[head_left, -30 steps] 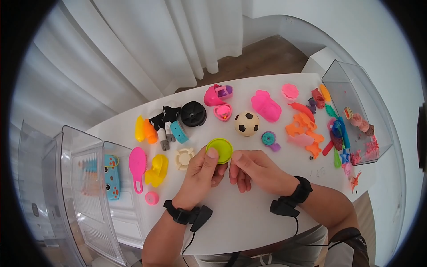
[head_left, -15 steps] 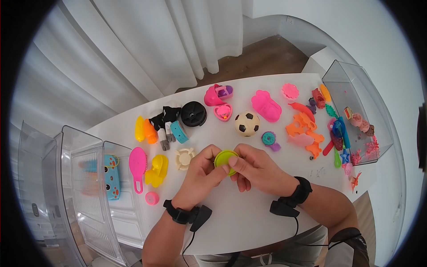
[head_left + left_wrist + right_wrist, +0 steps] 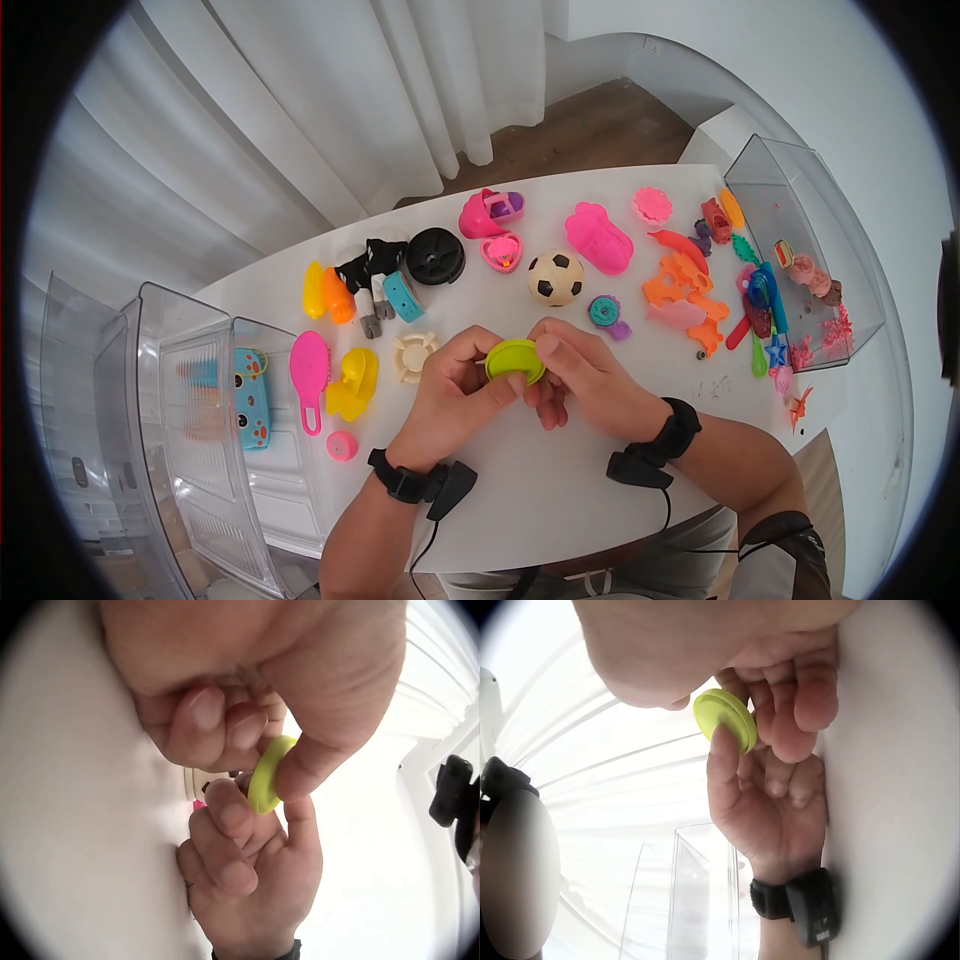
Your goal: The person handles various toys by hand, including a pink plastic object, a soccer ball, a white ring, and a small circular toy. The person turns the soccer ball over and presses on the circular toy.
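Note:
A small round yellow-green lid-like piece (image 3: 514, 362) is held up between both hands over the table's near part. The left hand (image 3: 452, 398) pinches it, thumb on its face; the left wrist view shows the piece (image 3: 267, 778) edge-on beside that thumb. The right hand (image 3: 604, 392) has its thumb and index finger at the opposite edge, the other fingers loosely curled. In the right wrist view the piece (image 3: 718, 712) is tilted, its raised rim showing. The fingertips behind it are partly hidden.
Beyond the hands stand a football-patterned ball (image 3: 555, 278), a cream ring (image 3: 414, 357) and a black round part (image 3: 435, 256). A pink brush (image 3: 311, 372) and yellow toy (image 3: 352, 384) lie left, beside clear bins (image 3: 235, 470). Orange pieces (image 3: 672, 284) and another clear bin (image 3: 800, 230) are right.
The right hand has come from beside the piece to its edge. The piece has moved slightly right and nearer the person, and its face has tilted.

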Action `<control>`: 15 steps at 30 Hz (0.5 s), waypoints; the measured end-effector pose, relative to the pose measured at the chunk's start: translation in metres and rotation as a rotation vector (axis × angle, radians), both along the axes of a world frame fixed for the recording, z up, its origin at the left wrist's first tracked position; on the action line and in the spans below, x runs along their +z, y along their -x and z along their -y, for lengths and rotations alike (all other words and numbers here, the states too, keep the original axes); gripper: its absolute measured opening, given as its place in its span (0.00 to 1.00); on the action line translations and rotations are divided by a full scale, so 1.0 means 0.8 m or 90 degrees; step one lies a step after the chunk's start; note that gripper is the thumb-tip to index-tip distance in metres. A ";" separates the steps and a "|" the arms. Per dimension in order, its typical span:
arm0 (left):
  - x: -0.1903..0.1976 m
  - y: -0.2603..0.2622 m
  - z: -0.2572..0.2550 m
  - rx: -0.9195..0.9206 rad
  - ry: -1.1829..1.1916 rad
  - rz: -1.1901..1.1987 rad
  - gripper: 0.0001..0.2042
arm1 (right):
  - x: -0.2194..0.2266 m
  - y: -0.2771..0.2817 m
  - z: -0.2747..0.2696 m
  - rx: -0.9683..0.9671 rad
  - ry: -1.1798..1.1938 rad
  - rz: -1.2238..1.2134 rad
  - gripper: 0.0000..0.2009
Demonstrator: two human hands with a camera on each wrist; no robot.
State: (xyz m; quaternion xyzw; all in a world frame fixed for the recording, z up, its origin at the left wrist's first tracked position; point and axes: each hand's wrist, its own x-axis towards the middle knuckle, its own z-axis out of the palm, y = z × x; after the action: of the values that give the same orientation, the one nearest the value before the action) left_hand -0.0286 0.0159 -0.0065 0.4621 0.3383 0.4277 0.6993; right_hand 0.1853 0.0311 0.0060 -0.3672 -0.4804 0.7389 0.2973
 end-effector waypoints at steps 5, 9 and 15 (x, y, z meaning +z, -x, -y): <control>-0.005 0.000 0.000 0.045 0.007 -0.005 0.10 | 0.002 0.002 -0.001 0.014 0.001 0.011 0.20; -0.004 0.007 0.000 0.015 0.009 -0.011 0.10 | 0.001 0.003 -0.002 0.011 -0.008 0.036 0.19; -0.004 0.013 -0.001 -0.014 0.064 -0.018 0.09 | 0.000 0.003 -0.005 0.014 -0.017 0.055 0.21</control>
State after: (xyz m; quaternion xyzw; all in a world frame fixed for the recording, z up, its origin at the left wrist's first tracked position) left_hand -0.0390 0.0167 -0.0097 0.4362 0.3640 0.3960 0.7214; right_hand 0.1831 0.0352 0.0063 -0.3896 -0.5067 0.7189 0.2732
